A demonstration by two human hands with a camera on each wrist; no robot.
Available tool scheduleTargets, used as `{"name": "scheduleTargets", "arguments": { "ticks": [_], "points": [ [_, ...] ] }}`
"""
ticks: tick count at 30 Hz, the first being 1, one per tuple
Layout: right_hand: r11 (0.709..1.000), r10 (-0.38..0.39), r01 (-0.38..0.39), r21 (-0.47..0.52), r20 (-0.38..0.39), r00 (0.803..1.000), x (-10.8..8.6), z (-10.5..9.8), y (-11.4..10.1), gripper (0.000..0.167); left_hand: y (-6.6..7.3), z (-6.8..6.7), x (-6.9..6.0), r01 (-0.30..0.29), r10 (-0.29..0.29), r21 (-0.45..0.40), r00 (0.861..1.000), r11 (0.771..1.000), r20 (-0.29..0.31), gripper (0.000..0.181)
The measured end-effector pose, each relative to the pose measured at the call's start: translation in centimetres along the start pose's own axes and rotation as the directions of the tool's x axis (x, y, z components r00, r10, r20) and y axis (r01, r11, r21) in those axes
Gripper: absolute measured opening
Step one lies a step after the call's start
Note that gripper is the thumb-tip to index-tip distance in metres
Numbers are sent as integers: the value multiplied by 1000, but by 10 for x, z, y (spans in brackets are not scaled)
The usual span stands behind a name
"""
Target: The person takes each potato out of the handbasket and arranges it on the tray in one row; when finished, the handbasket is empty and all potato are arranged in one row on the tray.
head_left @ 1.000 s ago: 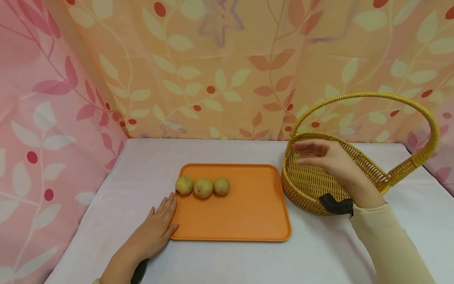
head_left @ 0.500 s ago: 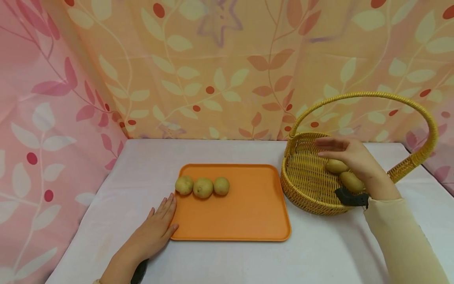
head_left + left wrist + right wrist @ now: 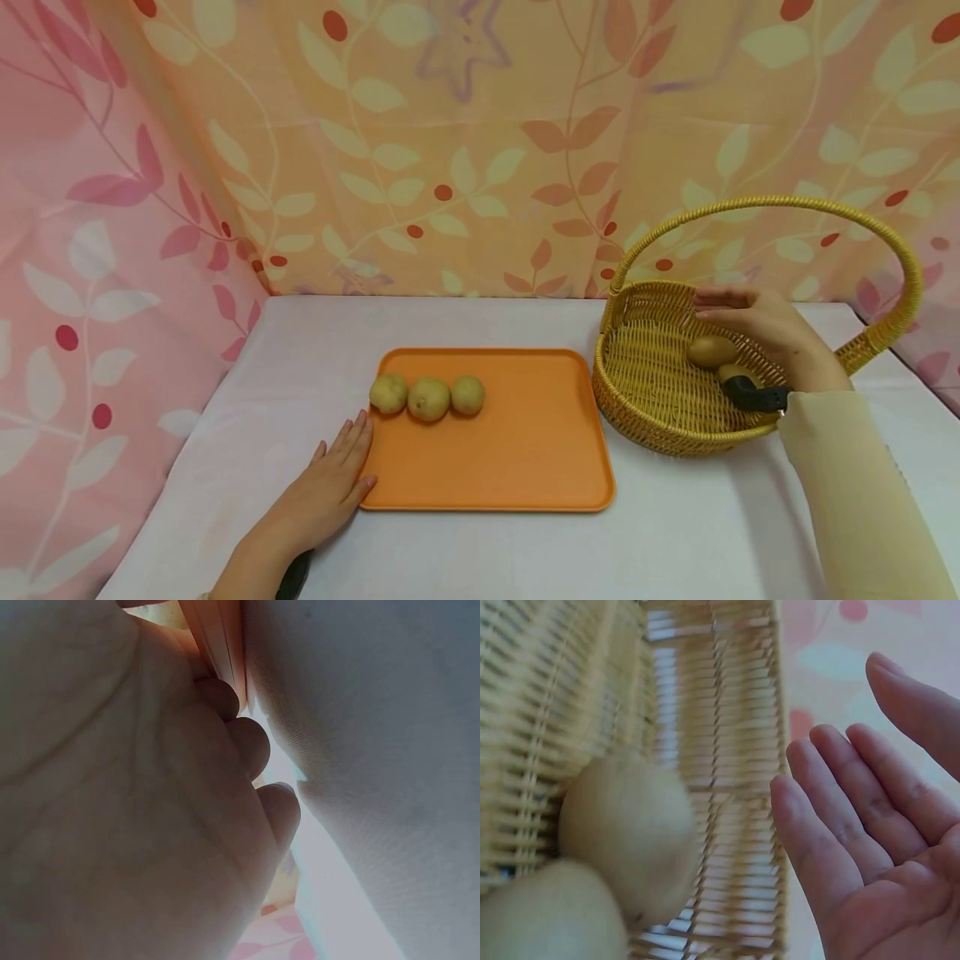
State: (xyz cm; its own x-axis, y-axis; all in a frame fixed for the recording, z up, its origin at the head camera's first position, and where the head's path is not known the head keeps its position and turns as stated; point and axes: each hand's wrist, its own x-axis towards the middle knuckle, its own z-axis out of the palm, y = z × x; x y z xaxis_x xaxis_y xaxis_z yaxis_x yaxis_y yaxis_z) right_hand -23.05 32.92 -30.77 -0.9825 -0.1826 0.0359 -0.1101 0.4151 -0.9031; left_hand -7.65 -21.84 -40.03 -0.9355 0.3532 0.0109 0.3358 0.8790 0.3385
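Note:
Three potatoes [image 3: 429, 399] lie in a row on the upper left of an orange tray [image 3: 517, 458]. My left hand [image 3: 326, 492] rests against the tray's left edge, fingers straight; in the left wrist view its fingertips touch the tray's side. Over the right part of a wicker basket [image 3: 645, 375], my right hand [image 3: 772, 333] is held with relaxed fingers and holds nothing. Below it in the basket sit two potatoes [image 3: 711, 351], partly covered by the wrist strap in the head view. The right wrist view shows the open palm beside the basket wall [image 3: 735, 750].
The basket's tall arched handle [image 3: 780, 202] rises over the right hand and forearm. A white cloth [image 3: 480, 554] covers the table. Patterned fabric [image 3: 465, 167] hangs behind the table and along the sides.
My right hand has moved right across the basket, bringing the two potatoes inside into view. The left hand, the tray and its three potatoes have stayed put.

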Motion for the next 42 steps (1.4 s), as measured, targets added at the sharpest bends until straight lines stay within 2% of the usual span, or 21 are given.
{"name": "scheduleTargets", "arguments": {
  "ticks": [5,7,10,14,18,21,23,27,36,42],
  "points": [
    [999,37,-36,-38,8,999,-1,-9,13,26,0,0,-1,4,-4,-4,1000,1000,4,65],
    [994,64,-62,-88,15,998,-2,-13,18,27,-1,0,-1,4,-4,-5,1000,1000,5,65],
    [988,68,-63,-139,33,997,-3,-16,27,38,-1,0,0,1,-1,-4,1000,1000,6,65],
    [982,121,-107,-158,78,990,-2,-18,33,57,-1,0,0,-2,2,-1,1000,1000,8,65],
    [954,216,-182,-237,127,968,0,-17,34,61,0,-1,1,-4,4,-2,1000,1000,9,65],
    [933,244,-184,-308,168,955,0,-14,33,60,0,-2,0,-4,4,-1,1000,1000,9,64],
    [930,250,-174,-325,210,945,1,-11,33,59,1,-2,0,-3,3,-1,1000,1000,9,64],
    [938,245,-155,-310,278,929,2,-7,34,57,1,-2,0,1,-1,0,1000,1000,10,64],
    [944,251,-144,-295,366,896,5,-2,31,64,1,-2,-1,0,0,2,1000,1000,8,64],
    [941,240,-124,-316,361,901,5,-1,30,62,1,-2,0,-5,5,-8,1000,1000,5,64]
  ]
}}
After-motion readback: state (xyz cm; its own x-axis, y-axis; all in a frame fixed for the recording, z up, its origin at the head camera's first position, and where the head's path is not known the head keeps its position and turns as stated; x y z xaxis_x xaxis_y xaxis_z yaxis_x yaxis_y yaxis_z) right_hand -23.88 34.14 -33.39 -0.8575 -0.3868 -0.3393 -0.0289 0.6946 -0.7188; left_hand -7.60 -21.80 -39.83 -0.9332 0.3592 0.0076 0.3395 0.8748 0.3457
